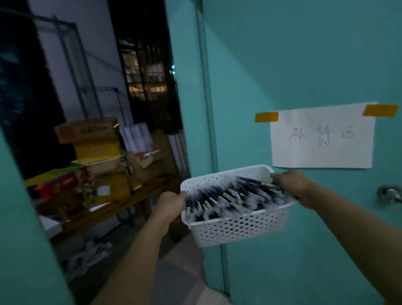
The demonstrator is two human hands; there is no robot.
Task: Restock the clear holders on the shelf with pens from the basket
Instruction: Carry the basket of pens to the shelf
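head view: the basket (239,226) hangs in mid-air in front of a teal door (310,62), carried level between both hands, just left of and below a taped paper sign (324,137). the left hand (168,207) clasps the left end rim and the right hand (293,189) clasps the right end rim, each with its fingers curled over the edge. inside, a dense heap of pens (233,199) lies loose, mostly slanting toward the far right. the basket looks like thin perforated plastic. it is probably light by itself, but so full a load likely gives it real weight and may flex the walls, so a hold at both ends suits it. the pens look stiff and smooth, apt to slide or roll if it tilts; each is best pinched by its barrel. the clear holders and shelf are not in view. far left, boxes (92,145) sit stacked on a bench (115,206).
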